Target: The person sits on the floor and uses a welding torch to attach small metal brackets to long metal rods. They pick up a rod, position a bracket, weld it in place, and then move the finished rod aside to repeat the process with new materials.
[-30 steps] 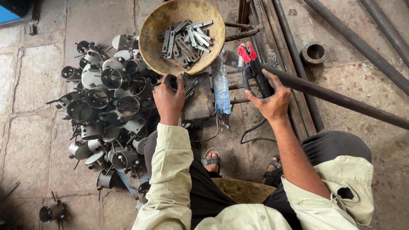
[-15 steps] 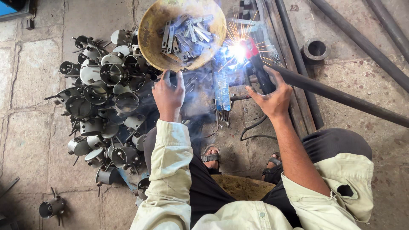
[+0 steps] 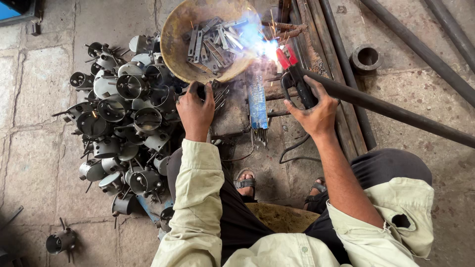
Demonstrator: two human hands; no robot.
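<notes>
Weld point lost in blue-white glare (image 3: 264, 47), left hand (image 3: 195, 111) hiding its gripped piece, bowl (image 3: 173, 34) rim cropped at top

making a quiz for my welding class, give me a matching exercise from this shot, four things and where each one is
Things:
1. metal strips
2. welding tool
3. metal cups
4. metal ring

Places:
A. alone on the floor at upper right
B. piled on the floor beside the left hand
C. in the round pan
D. gripped in the right hand

Pairs: 1-C, 2-D, 3-B, 4-A
</notes>
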